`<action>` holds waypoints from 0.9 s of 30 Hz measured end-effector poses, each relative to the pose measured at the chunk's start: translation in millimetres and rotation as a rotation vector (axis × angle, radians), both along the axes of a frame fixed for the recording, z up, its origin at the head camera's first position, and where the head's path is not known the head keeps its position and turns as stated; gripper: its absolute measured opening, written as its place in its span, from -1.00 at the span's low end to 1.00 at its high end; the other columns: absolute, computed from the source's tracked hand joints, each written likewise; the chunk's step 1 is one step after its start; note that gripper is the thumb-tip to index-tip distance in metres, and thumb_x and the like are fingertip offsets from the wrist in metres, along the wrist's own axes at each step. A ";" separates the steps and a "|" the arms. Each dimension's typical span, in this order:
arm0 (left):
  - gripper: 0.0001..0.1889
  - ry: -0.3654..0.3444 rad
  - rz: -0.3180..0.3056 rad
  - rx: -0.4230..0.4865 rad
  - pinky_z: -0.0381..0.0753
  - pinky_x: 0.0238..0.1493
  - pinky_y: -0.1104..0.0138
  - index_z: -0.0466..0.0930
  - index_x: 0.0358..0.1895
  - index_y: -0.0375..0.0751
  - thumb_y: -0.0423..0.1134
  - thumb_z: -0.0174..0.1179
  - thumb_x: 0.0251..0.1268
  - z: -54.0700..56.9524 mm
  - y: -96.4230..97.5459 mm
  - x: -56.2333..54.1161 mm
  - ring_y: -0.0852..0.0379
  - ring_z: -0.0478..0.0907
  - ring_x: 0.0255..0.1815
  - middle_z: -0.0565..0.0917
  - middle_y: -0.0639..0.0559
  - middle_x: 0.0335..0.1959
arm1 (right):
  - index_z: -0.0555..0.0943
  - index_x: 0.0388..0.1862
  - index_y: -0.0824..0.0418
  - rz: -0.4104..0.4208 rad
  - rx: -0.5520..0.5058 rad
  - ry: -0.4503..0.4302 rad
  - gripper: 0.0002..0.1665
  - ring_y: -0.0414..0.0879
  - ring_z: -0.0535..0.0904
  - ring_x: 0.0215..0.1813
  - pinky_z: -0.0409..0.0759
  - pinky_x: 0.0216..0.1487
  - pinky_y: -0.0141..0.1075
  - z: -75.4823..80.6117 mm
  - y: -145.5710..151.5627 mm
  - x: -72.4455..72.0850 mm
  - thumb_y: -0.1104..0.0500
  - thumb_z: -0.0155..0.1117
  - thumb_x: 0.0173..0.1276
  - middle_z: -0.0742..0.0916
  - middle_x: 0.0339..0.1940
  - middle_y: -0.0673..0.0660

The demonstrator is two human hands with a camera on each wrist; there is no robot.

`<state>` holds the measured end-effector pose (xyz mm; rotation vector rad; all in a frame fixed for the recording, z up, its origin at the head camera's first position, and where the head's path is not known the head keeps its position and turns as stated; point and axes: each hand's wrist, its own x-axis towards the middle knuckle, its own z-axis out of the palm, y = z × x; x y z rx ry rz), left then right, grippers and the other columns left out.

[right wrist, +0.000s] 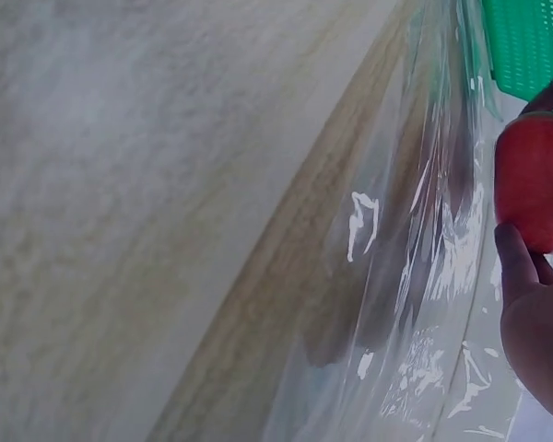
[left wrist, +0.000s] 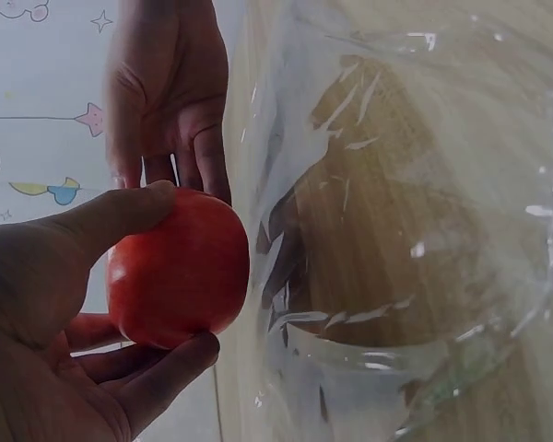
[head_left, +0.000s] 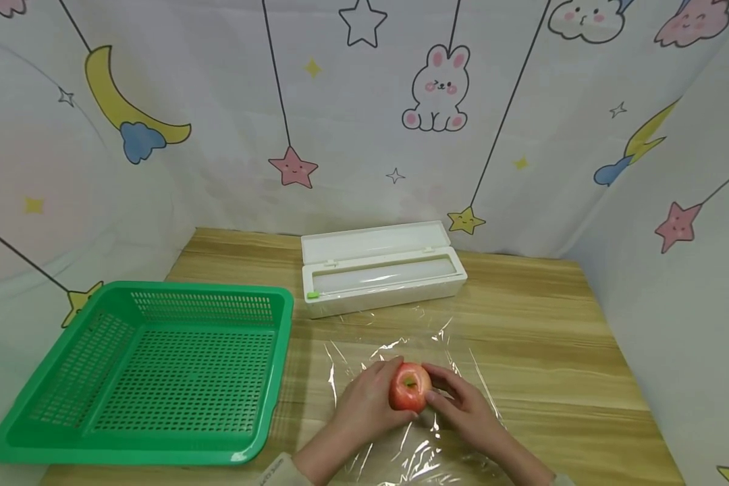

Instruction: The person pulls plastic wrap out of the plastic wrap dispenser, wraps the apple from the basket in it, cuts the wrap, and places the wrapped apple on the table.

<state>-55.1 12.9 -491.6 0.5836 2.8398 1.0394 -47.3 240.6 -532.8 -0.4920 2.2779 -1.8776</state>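
Note:
A red apple with its stem upward is between both hands, over a sheet of clear plastic wrap on the wooden table. My left hand grips the apple from its left side, thumb and fingers on opposite sides in the left wrist view. From the other side, my right hand holds it with thumb and fingertips. Only part of a hand and the apple show at the right wrist view's edge. I cannot tell whether the apple touches the wrap.
Behind the hands stands a white plastic wrap dispenser, its lid raised and a roll inside; the wrap extends from it toward the hands. A green perforated basket sits on the left. Patterned cloth hangs around the table.

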 end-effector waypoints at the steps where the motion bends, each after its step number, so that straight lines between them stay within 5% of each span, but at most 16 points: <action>1: -0.05 0.000 0.001 0.001 0.74 0.08 0.00 0.51 0.46 -0.27 -0.01 0.71 -0.05 -0.7 0.3 0.4 -0.11 0.70 0.10 0.69 -0.14 0.18 | 0.47 0.48 0.43 0.000 0.003 -0.002 -0.46 -0.30 0.61 0.34 0.61 0.33 -0.37 -0.8 0.3 0.0 0.35 0.27 0.58 0.64 0.37 0.44; 10: -0.06 0.020 0.008 -0.006 0.76 -0.03 0.07 0.54 0.43 -0.23 0.00 0.73 -0.09 -6.7 2.3 3.1 -0.05 0.71 0.03 0.71 -0.09 0.10 | 0.50 0.46 0.41 -0.022 0.056 -0.031 -0.45 -0.26 0.64 0.30 0.59 0.32 -0.42 -2.1 1.2 0.9 0.30 0.31 0.57 0.70 0.31 0.38; 27: -0.09 -0.002 0.009 0.012 0.75 -0.02 0.05 0.55 0.41 -0.23 -0.01 0.71 -0.08 -13.8 4.5 4.5 -0.05 0.70 0.06 0.71 -0.08 0.11 | 0.48 0.46 0.47 0.030 0.040 0.058 -0.47 -0.27 0.62 0.34 0.56 0.36 -0.44 -4.6 3.5 1.6 0.36 0.26 0.59 0.67 0.32 0.47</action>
